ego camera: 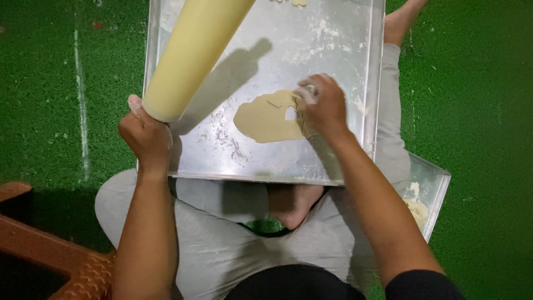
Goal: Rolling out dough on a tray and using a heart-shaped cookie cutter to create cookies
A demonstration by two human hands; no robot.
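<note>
Left hand [145, 136]: closed around the near end of a rolling pin [191, 53]; fingers wrapped under it, thumb up beside the end; the pin is lifted off the tray and slants up and away over the tray's left half
Right hand [325, 108]: fingers bunched and pinched together, pressed down on the right edge of the dough sheet [269, 118]; what exactly sits between the fingertips I cannot tell, as the hand hides it
Dough sheet: flat, thin, pale tan, irregular oval; lies near the middle of the tray, slightly toward its near right; a small cut-out hole shows just left of the right fingertips
Tray [338, 50]: shiny metal, rectangular, raised rim, dusted with white flour smears; rests across the person's crossed legs
Rolling pin: smooth, pale yellow cylinder; casts a dark shadow on the tray toward the dough
Second tray [436, 191]: metal, partly under the right arm at the near right; holds crumbly dough scraps
Ground [477, 100]: green artificial turf
Near left corner: reddish-brown patterned object [83, 269]
</note>
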